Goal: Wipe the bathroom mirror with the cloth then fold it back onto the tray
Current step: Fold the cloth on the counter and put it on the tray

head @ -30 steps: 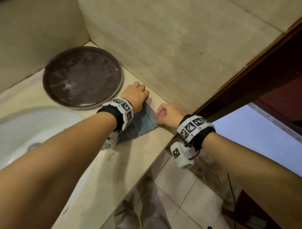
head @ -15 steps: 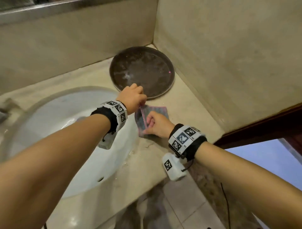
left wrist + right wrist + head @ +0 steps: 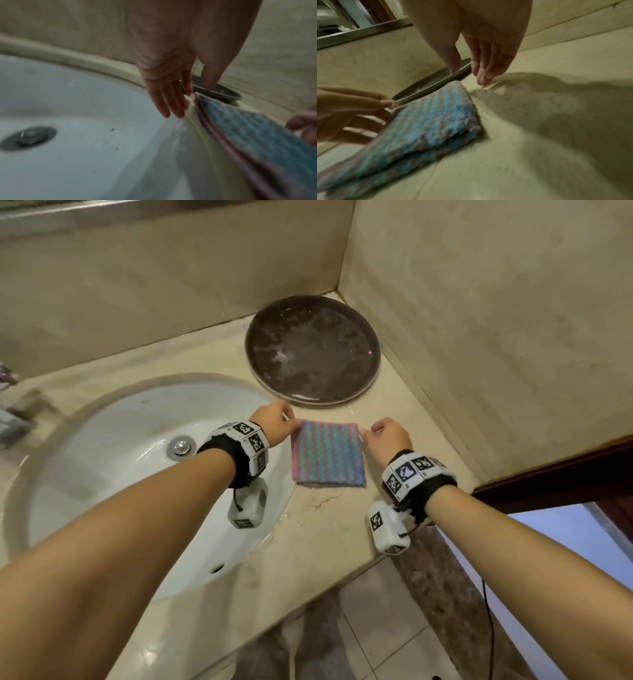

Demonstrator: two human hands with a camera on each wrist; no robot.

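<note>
The striped blue-pink cloth (image 3: 327, 455) lies folded in a flat rectangle on the beige counter, just in front of the round dark tray (image 3: 310, 347), which holds nothing. My left hand (image 3: 286, 419) is at the cloth's far left corner; the left wrist view shows its fingers (image 3: 173, 105) straight beside the cloth's edge (image 3: 257, 135), touching the corner. My right hand (image 3: 378, 430) hovers at the far right corner. In the right wrist view its thumb and fingers (image 3: 481, 77) hang relaxed just above the cloth (image 3: 419, 128), holding nothing.
A white sink basin (image 3: 102, 474) with a metal drain (image 3: 181, 446) lies left of the cloth. Beige walls meet in the corner behind the tray. The mirror's metal frame (image 3: 137, 210) runs along the top. The counter's front edge (image 3: 342, 573) drops to a tiled floor.
The hands were folding the cloth together; now it lies folded flat and both hands have let go and spread to its far corners. The head view has swung left.
</note>
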